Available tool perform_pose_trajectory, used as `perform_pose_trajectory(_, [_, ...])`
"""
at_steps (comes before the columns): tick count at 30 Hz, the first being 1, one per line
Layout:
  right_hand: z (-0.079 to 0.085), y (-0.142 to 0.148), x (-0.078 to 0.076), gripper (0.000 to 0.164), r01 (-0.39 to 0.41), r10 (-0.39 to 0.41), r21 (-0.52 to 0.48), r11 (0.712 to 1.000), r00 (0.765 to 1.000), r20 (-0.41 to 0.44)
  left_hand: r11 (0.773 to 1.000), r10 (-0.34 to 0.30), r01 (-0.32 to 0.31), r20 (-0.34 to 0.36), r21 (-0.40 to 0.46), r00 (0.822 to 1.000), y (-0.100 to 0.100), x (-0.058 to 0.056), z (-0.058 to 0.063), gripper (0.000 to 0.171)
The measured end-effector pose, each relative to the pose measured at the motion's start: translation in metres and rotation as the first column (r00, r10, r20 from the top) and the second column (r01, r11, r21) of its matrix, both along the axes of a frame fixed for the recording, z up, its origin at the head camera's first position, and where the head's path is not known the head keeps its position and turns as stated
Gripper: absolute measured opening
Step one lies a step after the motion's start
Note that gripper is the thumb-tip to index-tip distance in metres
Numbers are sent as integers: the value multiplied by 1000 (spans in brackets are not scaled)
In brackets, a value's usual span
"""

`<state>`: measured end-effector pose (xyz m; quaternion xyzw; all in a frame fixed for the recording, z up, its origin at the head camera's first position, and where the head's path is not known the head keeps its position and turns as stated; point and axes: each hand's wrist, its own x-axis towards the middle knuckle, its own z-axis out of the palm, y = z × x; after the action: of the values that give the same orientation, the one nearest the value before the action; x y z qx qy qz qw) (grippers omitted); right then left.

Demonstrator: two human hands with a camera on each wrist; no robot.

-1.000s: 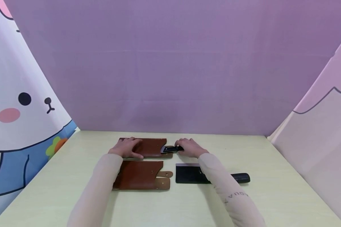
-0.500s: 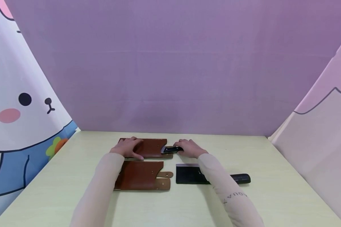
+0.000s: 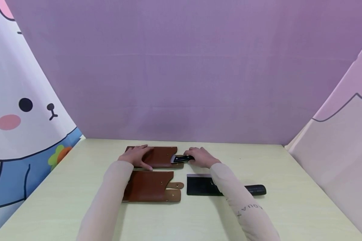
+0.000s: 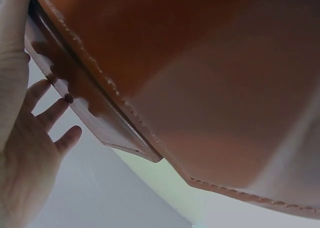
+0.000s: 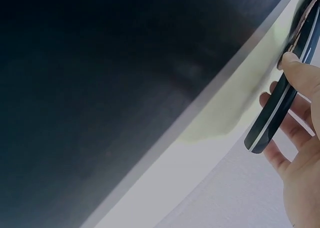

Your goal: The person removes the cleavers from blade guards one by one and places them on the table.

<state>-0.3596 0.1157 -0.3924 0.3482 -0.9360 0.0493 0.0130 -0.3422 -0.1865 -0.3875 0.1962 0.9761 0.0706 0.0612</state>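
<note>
At the back of the table lies a brown leather knife sheath (image 3: 161, 156) with a black-handled knife (image 3: 181, 159) in its right end. Most of the blade is hidden inside; a bit of it shows beside the handle. My left hand (image 3: 135, 156) rests on the sheath's left part with the fingers spread, and in the left wrist view the fingertips touch the edge of that sheath (image 4: 75, 82). My right hand (image 3: 202, 158) holds the knife by its handle. The right wrist view shows thumb and fingers of the hand (image 5: 305, 153) about the handle (image 5: 272, 115).
A second brown sheath (image 3: 147, 187) with snap straps lies nearer, below my left hand. To its right is a black cleaver (image 3: 200, 185), its handle pointing right and its middle hidden under my right sleeve. A purple curtain (image 3: 181, 83) stands behind the table (image 3: 289, 201).
My left hand has shifted slightly to the right on the far sheath. The right hand keeps hold of the knife handle, almost still.
</note>
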Motion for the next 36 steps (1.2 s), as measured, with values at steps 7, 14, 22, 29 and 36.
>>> perform_pose_trajectory(7, [0, 1, 0, 29, 5, -5, -6, 1000, 1000, 2, 1000, 1, -1, 12, -29, 1000, 4, 1, 3, 101])
perform_pose_trajectory(14, [-1, 1, -1, 29, -11, 11, -18, 1000, 1000, -16, 999, -16, 15, -23, -38, 1000, 5, 1, 5, 100])
perform_pose_trajectory(22, [-2, 1, -1, 27, -11, 11, -16, 1000, 1000, -12, 999, -40, 39, -69, -9, 997, 2, -6, -1, 103])
perform_pose_trajectory(29, [-3, 0, -1, 25, 1, -1, -3, 1000, 1000, -8, 998, -57, 57, -107, 4, 993, 0, -10, -7, 103])
perform_pose_trajectory(36, [-3, -2, -1, 22, 15, -15, 0, 1000, 1000, -8, 998, -56, 57, -136, 1, 989, 0, -11, -9, 102])
